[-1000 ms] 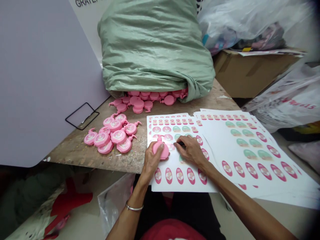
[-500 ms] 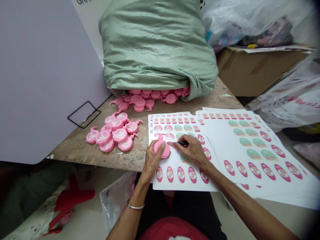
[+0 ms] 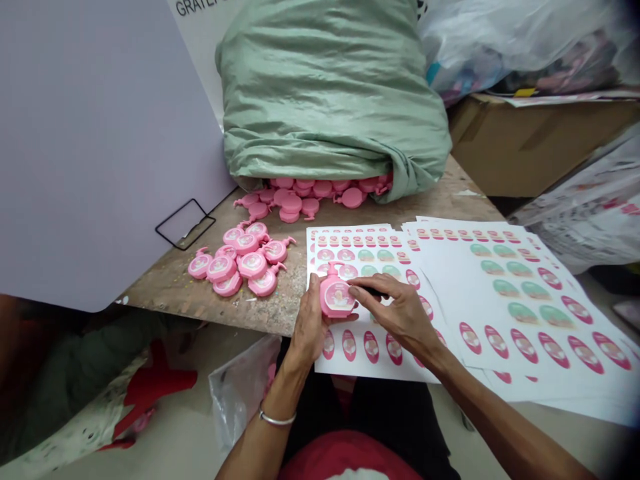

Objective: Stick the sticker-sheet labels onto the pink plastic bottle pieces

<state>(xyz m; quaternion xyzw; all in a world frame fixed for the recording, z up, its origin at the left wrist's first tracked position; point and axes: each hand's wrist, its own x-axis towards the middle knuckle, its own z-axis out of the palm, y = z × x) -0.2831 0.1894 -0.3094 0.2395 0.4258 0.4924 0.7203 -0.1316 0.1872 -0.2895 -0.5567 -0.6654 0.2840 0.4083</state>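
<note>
My left hand (image 3: 311,323) grips a small pink toy pump bottle (image 3: 331,283) upright, its front facing me. An oval pink-and-white sticker (image 3: 340,297) lies on that front. My right hand (image 3: 400,308) is closed around a black pen-like tool (image 3: 371,291), its tip hidden by the fingers. A fingertip of this hand meets the sticker's right edge. Beneath both hands lies a sheet of printed stickers (image 3: 360,370), with pink ovals and green shapes. To the left, several pink bottles with stickers (image 3: 253,265) form a pile on the wooden table (image 3: 270,313).
Plain pink bottles (image 3: 290,205) spill from a large green sack (image 3: 335,87) at the back. More sticker sheets (image 3: 445,280) overlap on the right. A black wire frame (image 3: 185,225) sits by the grey panel (image 3: 100,147). A cardboard box (image 3: 540,143) stands back right.
The held bottle's front was plain and now bears a sticker. My right hand has come from the sheet to the bottle's front. The view has shifted slightly left.
</note>
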